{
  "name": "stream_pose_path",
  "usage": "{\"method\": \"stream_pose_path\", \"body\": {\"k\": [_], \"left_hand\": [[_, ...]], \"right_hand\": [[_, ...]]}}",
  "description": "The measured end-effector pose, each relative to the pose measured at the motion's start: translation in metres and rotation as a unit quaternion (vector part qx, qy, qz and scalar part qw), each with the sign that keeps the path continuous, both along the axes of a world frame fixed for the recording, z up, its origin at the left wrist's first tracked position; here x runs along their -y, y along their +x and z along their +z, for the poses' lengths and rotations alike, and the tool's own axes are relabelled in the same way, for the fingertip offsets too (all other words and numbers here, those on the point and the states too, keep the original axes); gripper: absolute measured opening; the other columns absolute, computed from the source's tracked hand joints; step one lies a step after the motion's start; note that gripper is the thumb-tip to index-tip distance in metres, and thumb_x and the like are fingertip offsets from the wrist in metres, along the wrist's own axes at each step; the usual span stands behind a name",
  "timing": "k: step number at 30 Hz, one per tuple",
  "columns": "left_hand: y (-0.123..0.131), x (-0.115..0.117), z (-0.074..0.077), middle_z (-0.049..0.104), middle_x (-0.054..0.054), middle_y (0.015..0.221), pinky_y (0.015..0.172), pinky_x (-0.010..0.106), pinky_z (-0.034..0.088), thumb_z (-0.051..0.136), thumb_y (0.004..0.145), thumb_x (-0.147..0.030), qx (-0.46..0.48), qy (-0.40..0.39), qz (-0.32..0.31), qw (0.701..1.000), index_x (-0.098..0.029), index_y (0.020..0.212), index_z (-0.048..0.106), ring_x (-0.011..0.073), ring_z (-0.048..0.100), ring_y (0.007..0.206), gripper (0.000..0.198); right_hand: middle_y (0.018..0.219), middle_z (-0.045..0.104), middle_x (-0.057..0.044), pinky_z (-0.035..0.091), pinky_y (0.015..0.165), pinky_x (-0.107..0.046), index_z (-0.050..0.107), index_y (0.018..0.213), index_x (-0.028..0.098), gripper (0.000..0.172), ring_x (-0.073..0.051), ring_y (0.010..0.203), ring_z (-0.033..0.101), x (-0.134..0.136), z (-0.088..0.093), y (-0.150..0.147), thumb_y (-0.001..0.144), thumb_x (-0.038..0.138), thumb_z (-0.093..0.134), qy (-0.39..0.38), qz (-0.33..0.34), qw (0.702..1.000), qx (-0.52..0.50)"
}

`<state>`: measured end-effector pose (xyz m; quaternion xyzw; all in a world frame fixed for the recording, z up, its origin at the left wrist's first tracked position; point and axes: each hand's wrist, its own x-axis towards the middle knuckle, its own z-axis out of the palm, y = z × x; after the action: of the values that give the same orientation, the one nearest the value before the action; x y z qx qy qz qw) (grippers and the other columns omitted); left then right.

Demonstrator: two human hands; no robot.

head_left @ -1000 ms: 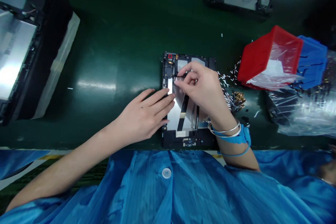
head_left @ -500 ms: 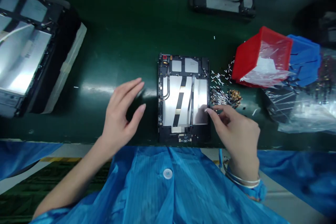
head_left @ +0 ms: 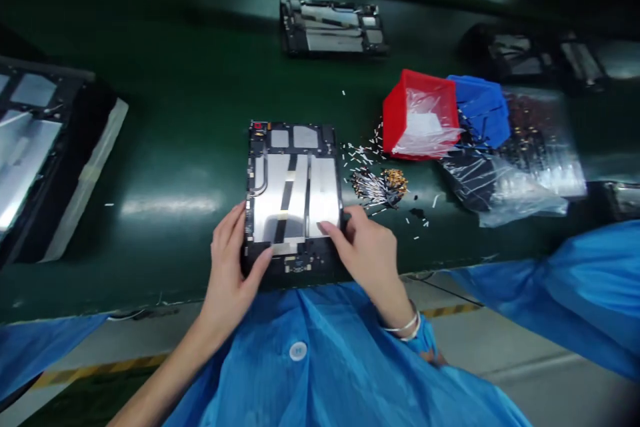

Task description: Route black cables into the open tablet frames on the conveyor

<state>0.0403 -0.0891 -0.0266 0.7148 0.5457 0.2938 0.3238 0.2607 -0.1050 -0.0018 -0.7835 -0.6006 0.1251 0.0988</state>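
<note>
An opened tablet [head_left: 324, 187] with silver battery panels, dark flex strips and a black frame lies face-up before me at the bench's front edge. Its left edge is gripped by my left hand [head_left: 237, 257], the thumb over the lower left corner and the fingers along the side. My right hand [head_left: 367, 247] grips the right edge, thumb on the silver panel and fingers beside or under the frame. The fingertips under the edges are hidden. Just right of the tablet is a pile of small black-and-white cable parts [head_left: 369, 187] with gold-coloured ends [head_left: 396, 180].
A red bin [head_left: 395, 117] and a blue bin [head_left: 483, 103] stand at the right, with plastic bags [head_left: 520, 193] before them. Another opened tablet [head_left: 333, 40] lies farther back. Stacked tablets [head_left: 30, 140] stand at the left. A blue sleeve [head_left: 595, 280] shows at far right.
My left hand has moved right onto the tablet's left edge. My right hand has shifted from a pinch at the right edge to a grip around it. The view has swung right.
</note>
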Motion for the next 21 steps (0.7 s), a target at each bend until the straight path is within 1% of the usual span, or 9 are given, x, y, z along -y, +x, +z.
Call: {"method": "stream_pose_path", "body": {"k": [2,4,8,11,14,16,18,19,21], "left_hand": [[-0.007,-0.004,0.005,0.042,0.004,0.147,0.116,0.051,0.031,0.054,0.091,-0.041,0.079,-0.066,0.034,0.994,-0.035,0.143,0.039,0.0292,0.038,0.137,0.055],[-0.013,-0.010,0.014,0.043,-0.001,0.147,0.113,0.046,0.039,0.054,0.090,-0.038,0.157,-0.124,0.070,0.977,-0.041,0.141,0.040,0.0284,0.040,0.136,0.053],[-0.018,-0.036,0.038,0.052,-0.005,0.140,0.100,0.042,0.053,0.058,0.087,-0.033,0.224,-0.147,0.144,0.953,-0.044,0.130,0.055,0.0299,0.050,0.128,0.044],[-0.019,-0.077,0.047,0.061,-0.004,0.129,0.097,0.042,0.056,0.059,0.084,-0.026,0.262,-0.113,0.175,0.942,-0.037,0.119,0.065,0.0292,0.053,0.124,0.037],[-0.027,-0.143,0.037,0.064,-0.002,0.123,0.087,0.045,0.061,0.066,0.077,-0.026,0.270,-0.021,0.157,0.950,-0.027,0.116,0.064,0.0302,0.055,0.120,0.039],[-0.036,-0.200,0.022,0.065,-0.003,0.117,0.074,0.043,0.064,0.069,0.073,-0.035,0.259,0.034,0.140,0.955,-0.025,0.116,0.058,0.0281,0.059,0.112,0.046],[-0.045,-0.263,0.005,0.063,-0.009,0.113,0.069,0.037,0.064,0.069,0.071,-0.046,0.268,0.029,0.111,0.957,-0.027,0.118,0.051,0.0226,0.061,0.106,0.054],[-0.049,-0.294,-0.003,0.062,-0.012,0.107,0.068,0.034,0.063,0.070,0.070,-0.050,0.264,0.022,0.124,0.956,-0.028,0.119,0.047,0.0195,0.061,0.103,0.059],[-0.054,-0.350,-0.016,0.057,-0.016,0.093,0.067,0.032,0.062,0.070,0.069,-0.056,0.226,-0.030,0.196,0.954,-0.025,0.115,0.044,0.0157,0.060,0.099,0.061]], "right_hand": [[0.055,0.058,0.002,0.033,0.051,-0.024,0.060,0.090,0.017,0.040,-0.012,0.049,0.054,-0.004,0.001,-0.009,0.089,0.055,0.048,0.035,0.001,0.997,-0.064],[0.057,0.059,0.003,0.036,0.052,-0.024,0.062,0.097,0.015,0.040,-0.011,0.050,0.053,-0.008,0.003,-0.016,0.089,0.053,0.050,0.063,0.014,0.988,-0.140],[0.069,0.065,0.001,0.043,0.057,-0.023,0.063,0.115,0.015,0.038,-0.010,0.057,0.056,-0.019,0.007,-0.011,0.095,0.041,0.043,0.127,0.049,0.952,-0.274],[0.076,0.068,-0.001,0.044,0.062,-0.025,0.069,0.102,0.018,0.026,-0.012,0.063,0.058,-0.031,0.004,0.018,0.092,0.032,0.050,0.199,0.015,0.959,-0.201],[0.076,0.070,-0.004,0.042,0.064,-0.028,0.071,0.088,0.017,0.015,-0.016,0.068,0.059,-0.049,0.000,0.052,0.086,0.024,0.057,0.222,-0.035,0.974,-0.027],[0.078,0.070,-0.007,0.040,0.063,-0.030,0.071,0.083,0.016,0.013,-0.020,0.074,0.061,-0.063,-0.001,0.065,0.083,0.019,0.058,0.173,-0.028,0.983,0.057],[0.082,0.070,-0.011,0.036,0.059,-0.030,0.071,0.080,0.015,0.012,-0.023,0.079,0.062,-0.078,0.002,0.067,0.081,0.017,0.059,0.094,0.001,0.989,0.113],[0.083,0.070,-0.013,0.034,0.057,-0.030,0.071,0.080,0.013,0.012,-0.024,0.080,0.062,-0.086,0.005,0.064,0.080,0.015,0.059,0.053,0.017,0.990,0.132],[0.083,0.070,-0.015,0.030,0.053,-0.030,0.071,0.081,0.011,0.015,-0.025,0.079,0.062,-0.099,0.010,0.055,0.078,0.008,0.056,-0.012,0.042,0.986,0.160]]}}
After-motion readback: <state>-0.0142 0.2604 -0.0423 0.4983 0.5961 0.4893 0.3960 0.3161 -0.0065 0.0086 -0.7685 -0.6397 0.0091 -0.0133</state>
